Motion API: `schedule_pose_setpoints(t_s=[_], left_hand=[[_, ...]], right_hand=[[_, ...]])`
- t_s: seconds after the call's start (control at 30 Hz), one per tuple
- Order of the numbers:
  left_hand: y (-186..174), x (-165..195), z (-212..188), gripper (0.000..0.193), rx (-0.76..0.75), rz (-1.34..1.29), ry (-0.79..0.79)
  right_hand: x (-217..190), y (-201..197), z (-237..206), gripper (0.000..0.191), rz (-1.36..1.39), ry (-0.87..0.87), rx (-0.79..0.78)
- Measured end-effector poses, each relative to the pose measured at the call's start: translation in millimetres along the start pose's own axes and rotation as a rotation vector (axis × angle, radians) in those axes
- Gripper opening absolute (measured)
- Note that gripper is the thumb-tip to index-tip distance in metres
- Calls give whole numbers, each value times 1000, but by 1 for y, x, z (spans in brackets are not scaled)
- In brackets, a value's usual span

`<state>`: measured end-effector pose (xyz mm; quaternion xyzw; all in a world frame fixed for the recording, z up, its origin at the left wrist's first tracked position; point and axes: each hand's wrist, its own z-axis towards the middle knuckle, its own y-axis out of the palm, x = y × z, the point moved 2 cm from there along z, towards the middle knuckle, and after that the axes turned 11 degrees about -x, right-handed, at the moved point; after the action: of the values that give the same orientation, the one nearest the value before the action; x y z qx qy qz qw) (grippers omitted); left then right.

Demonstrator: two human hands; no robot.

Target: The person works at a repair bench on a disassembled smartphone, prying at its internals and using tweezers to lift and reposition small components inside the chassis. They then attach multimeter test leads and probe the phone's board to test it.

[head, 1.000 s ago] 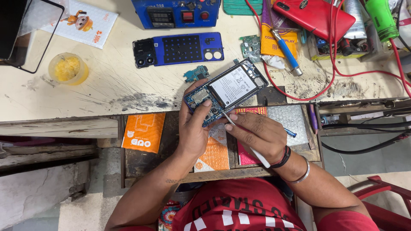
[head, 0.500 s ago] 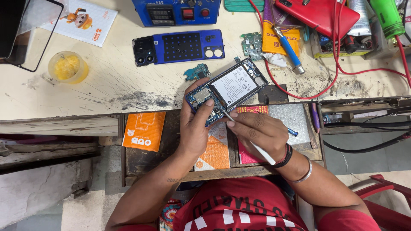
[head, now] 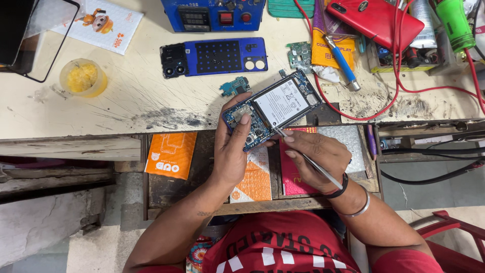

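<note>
The left hand [head: 233,151] is closed around an opened phone [head: 273,108] at the worktop [head: 141,96] edge, thumb on its board. At its 5 o'clock, the right hand [head: 316,156] pinches tweezers [head: 308,159], tip seemingly touching the phone.

Counts, approx where cluttered:

- Hands: 2, left hand [head: 230,151] and right hand [head: 316,156].
- Opened phones w/ battery showing: 1, opened phone [head: 275,108], at worktop's front edge.
- Tweezers: 1 pr, tweezers [head: 308,161].
- Blue back covers: 1, back cover [head: 214,56], mid worktop.
- Red phones: 1, red phone [head: 374,17], back right.
- Loose circuit boards: 2, green board [head: 299,54] and small blue board [head: 235,87].
- Yellow tubs: 1, yellow tub [head: 83,77], left.
- Blue machines: 1, blue machine [head: 214,12], back edge.
- Blue-handled screwdrivers: 1, screwdriver [head: 343,63].
- Orange packets in drawer: 2, orange packet [head: 172,154] and second orange packet [head: 255,179].
- Wrist bangles: 2, bangles [head: 353,202].
</note>
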<state>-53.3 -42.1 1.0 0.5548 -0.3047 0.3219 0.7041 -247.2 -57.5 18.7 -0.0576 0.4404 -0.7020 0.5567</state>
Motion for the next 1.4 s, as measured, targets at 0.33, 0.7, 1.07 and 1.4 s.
schedule_pose_setpoints(t_s=[0.33,0.7,1.07,1.4], left_hand=[[1,9,-1,47,-98,-5,15],[0,21,-2,46,-224,9,-83],[-13,-19,-7,38,-188,198,30],[-15,-18,-8,32,23,126,-23]], right_hand=[[22,-16,-7,29,155,103,347],[34,-25,0,28,644,622,82],[22,9,-11,22,508,619,317],[2,6,1,12,321,411,46]])
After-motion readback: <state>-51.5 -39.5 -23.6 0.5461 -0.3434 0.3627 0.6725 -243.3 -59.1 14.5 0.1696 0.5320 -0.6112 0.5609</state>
